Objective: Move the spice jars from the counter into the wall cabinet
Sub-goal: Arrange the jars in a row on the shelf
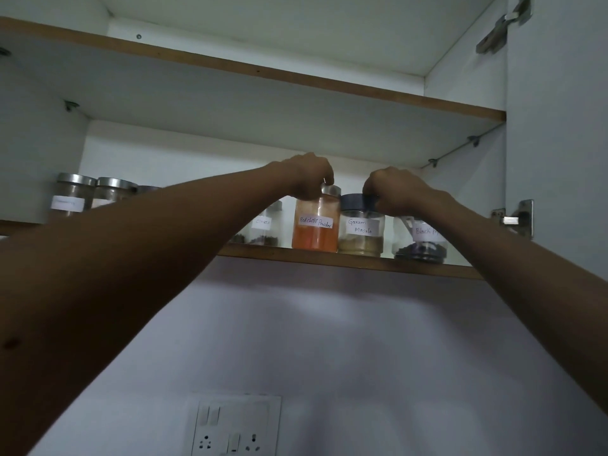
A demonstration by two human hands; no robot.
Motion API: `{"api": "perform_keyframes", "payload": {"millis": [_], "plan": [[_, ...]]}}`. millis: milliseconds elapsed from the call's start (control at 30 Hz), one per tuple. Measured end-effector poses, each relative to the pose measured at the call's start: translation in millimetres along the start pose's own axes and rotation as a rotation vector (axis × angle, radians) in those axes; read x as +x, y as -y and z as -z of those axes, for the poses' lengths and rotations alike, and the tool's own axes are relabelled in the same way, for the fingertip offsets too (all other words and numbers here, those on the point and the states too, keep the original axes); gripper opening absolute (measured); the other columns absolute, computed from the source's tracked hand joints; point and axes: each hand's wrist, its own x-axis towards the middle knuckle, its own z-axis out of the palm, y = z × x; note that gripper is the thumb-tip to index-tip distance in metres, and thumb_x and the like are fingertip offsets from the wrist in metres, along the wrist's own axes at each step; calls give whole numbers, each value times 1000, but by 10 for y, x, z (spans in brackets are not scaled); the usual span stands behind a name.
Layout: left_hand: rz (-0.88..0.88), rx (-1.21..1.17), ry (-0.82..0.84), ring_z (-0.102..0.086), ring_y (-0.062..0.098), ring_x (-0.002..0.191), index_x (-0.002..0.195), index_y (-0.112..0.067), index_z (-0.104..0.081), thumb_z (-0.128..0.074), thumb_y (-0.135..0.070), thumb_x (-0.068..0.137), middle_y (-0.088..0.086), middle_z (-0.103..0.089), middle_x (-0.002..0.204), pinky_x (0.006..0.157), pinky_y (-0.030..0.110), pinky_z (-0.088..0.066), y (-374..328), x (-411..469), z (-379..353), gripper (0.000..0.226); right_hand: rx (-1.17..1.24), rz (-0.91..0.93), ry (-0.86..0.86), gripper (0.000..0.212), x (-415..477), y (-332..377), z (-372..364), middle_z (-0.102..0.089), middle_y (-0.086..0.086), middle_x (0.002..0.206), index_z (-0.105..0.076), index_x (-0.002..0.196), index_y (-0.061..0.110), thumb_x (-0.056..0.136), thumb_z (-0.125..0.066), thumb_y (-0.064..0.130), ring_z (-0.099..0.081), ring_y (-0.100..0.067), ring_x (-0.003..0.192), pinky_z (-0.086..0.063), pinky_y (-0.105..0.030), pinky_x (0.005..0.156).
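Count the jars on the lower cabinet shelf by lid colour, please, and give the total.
Silver lid: 4, the two at far left, the Cloves jar and the Red Chilli Powder jar under the left hand.
Dark lid: 1, the Garam Masala jar under the right hand.
Lid hidden: 1, the Black jar.
Total: 6. More may stand behind the arm.

Clear glossy jars (pixel 316 222), shiny metal lids (pixel 76 179), paper labels (pixel 315 222).

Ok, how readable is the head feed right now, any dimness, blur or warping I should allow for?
Head view: dim and bluish overall; forearms nearly silhouetted; wide-angle bends the upper shelf edge. Labels on the Red Chilli Powder jar and Garam Masala jar read clearly; the far-left jar label is too blurred to read.
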Motion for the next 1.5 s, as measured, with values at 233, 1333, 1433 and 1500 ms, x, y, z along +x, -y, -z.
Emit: {"api": "perform_keyframes", "payload": {"millis": [233,1333,1433,1500], "plan": [[74,17,75,-52,31,115,124,-1,-55,-42,-22,97,15,-56,128,98,38,-43,99,119,-232,37,-33,-66,24,20,171,170,-216,-57,-17,102,-58,99,1,81,-62,10,-55,-33,87,-37,-32,67],[244,149,171,1,31,145,150,-14,-1,-43,-12,95,3,9,158,113,57,-3,492,499,-1298,69,32,-109,94,30,942,236,-1151,-56,-17,110,-53,111,-1,85,-61,12,-56,-29,94,-41,-33,72],[254,79,223,7,37,143,149,-14,8,-41,-9,95,3,18,157,115,55,-6,512,486,-1328,74,53,-109,97,29,950,205,-1169,-56,-18,112,-54,110,-1,85,-60,11,-57,-31,101,-38,-31,70],[250,47,235,4,40,143,149,-14,9,-40,-7,94,3,19,156,115,51,-8,539,487,-1343,74,67,-108,90,28,954,194,-1183,-56,-17,112,-54,109,-1,84,-60,10,-57,-31,101,-38,-31,71]]}}
